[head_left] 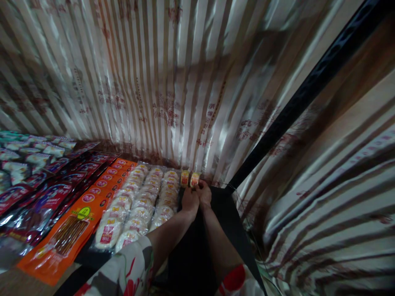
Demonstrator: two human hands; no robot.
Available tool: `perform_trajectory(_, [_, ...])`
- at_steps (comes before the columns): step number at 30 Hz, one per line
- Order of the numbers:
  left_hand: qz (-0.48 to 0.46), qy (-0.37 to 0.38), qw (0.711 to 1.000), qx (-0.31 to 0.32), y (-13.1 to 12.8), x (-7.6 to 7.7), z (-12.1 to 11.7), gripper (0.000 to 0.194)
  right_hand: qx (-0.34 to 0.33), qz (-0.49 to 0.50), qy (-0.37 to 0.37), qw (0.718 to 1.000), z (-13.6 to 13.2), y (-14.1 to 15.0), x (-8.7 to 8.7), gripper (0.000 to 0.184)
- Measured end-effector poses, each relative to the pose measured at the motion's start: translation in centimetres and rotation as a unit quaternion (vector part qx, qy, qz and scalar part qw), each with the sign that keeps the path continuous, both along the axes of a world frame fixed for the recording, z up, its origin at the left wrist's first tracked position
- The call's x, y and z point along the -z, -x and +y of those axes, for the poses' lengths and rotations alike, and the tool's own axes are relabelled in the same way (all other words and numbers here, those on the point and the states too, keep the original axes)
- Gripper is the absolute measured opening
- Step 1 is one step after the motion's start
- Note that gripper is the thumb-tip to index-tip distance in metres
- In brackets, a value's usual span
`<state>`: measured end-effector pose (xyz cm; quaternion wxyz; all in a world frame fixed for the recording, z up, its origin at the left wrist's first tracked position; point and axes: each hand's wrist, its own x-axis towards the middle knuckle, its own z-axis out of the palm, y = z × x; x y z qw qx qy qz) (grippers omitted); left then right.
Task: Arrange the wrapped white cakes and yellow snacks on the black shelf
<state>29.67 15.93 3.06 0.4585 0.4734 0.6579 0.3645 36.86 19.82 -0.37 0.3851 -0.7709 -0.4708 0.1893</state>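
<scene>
left hand and right hand are together at a small packet, at the black shelf's far end, just right of a second packet; i cannot tell if either clamps it; white packs lie left

Person's left sleeve, whitish with grey patches, red strokes and thin green lines, right sleeve, whitish with a bold red patch, forearms bare
</scene>
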Motion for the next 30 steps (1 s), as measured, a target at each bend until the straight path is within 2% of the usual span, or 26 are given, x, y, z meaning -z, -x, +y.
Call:
perform_trajectory(8, [-0.025,0.001,1.000,0.010,0.2,0.1,0.2,0.035,-0.013,-0.006,0.009,1.000,0.6,0.0,0.3,0.030])
perform_trajectory(23, [-0.010,0.006,1.000,0.014,0.3,-0.3,0.2,0.030,-0.034,-0.027,-0.006,0.999,0.9,0.0,1.2,0.036])
perform_trajectory(30, [0.027,0.031,0.998,0.045,0.4,-0.8,-0.1,0.030,-0.013,-0.048,0.004,0.999,0.1,0.1,0.5,0.043])
